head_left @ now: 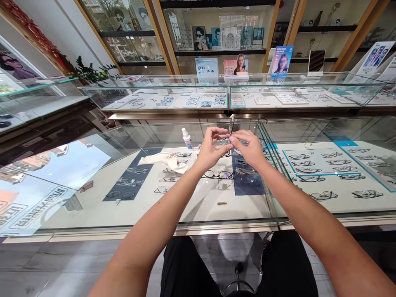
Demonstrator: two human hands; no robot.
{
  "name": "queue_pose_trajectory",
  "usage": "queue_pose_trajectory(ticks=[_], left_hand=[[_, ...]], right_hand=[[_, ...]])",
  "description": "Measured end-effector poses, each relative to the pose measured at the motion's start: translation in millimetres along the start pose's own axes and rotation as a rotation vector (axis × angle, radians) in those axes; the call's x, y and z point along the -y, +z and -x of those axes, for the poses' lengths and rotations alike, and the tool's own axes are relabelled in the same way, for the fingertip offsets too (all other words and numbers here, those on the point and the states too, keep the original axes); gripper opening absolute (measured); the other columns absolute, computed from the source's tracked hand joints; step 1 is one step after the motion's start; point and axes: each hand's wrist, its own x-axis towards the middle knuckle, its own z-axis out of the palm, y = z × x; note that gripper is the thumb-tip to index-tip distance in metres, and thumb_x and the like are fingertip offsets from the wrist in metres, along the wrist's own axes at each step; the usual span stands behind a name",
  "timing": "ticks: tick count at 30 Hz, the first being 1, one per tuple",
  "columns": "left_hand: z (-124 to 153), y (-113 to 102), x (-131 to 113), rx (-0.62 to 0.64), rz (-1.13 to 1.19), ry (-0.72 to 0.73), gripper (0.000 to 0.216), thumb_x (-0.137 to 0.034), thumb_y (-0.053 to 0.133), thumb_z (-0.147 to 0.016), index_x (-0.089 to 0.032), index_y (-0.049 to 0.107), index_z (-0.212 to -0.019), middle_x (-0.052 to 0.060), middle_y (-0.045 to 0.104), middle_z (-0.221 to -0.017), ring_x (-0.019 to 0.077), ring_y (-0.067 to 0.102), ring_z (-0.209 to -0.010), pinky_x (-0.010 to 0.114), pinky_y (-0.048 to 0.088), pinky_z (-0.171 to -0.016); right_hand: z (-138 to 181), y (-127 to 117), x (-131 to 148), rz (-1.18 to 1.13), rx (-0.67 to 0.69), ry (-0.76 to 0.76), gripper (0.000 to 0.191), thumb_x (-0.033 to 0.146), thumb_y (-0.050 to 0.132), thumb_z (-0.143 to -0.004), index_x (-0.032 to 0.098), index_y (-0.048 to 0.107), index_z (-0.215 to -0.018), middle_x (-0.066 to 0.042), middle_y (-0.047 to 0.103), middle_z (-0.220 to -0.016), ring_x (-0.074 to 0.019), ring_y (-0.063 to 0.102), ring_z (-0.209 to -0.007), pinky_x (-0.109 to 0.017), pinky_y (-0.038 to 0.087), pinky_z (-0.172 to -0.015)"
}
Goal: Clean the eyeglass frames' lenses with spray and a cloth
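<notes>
My left hand [213, 147] and my right hand [248, 145] meet above the glass counter with fingertips pinched together. Between them is a pair of eyeglasses [232, 125], seen nearly edge-on, a thin rim standing up past the fingers; the rest is hidden by them. Below my hands, a dark-rimmed pair of glasses [225, 175] shows on the counter. To the left of my left hand stands a white spray bottle [187, 139], upright. A crumpled cream cloth [165, 160] lies in front of the bottle.
Rows of eyeglasses [320, 161] lie inside the display case [198, 210], below its glass top. A metal-edged joint [272, 165] divides the case right of my hands. Behind stands another glass showcase [154, 87] with advertising cards [206, 70]. A small gold-coloured piece [222, 203] shows near the front.
</notes>
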Motion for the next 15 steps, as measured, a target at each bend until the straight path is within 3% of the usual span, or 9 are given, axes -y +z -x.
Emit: queue_pose_trajectory(ticks=[7,15], left_hand=[[0.4,-0.8,-8.8,0.033,0.006,-0.050,0.069,-0.054,0.099,-0.075,-0.026,0.051,-0.117,0.012,0.062,-0.141,0.0234,0.071,-0.119,0.033,0.064,-0.089],[0.9,-2.1,-7.6,0.070,-0.071,-0.016,0.063,-0.054,0.094,-0.081,-0.026,0.053,-0.119,0.012,0.065,-0.139,0.0245,0.071,-0.121,0.037,0.061,-0.096]], right_hand=[[1.1,-1.9,8.1,-0.089,-0.005,0.095,0.036,0.064,0.075,-0.096,0.030,0.089,-0.094,-0.006,0.088,-0.105,-0.0303,0.074,-0.107,-0.049,0.056,-0.100],[2.3,-1.0,10.4,-0.121,-0.004,0.091,0.025,0.048,0.073,-0.099,0.028,0.086,-0.091,-0.007,0.087,-0.104,-0.0294,0.075,-0.107,-0.047,0.057,-0.101]])
